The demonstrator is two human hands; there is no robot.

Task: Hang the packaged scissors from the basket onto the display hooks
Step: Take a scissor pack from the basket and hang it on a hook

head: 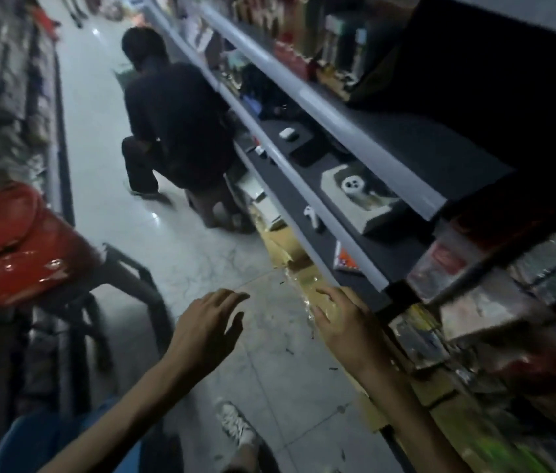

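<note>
My left hand (206,324) hovers over the tiled floor with its fingers spread and holds nothing. My right hand (344,319) reaches with straight fingers toward the lower edge of the shelf unit (348,257) and is empty. Blurred hanging packages (467,302) fill the display at the right; I cannot tell which are scissors. The red basket (7,247) sits at the left on a dark frame, its contents hidden. No package is in either hand.
A person in dark clothes (174,131) kneels in the aisle ahead, close to the shelves. Boxes and small items lie on the dark shelves (355,192). Yellow cardboard (286,254) lies at the shelf foot. My shoe (237,425) shows below.
</note>
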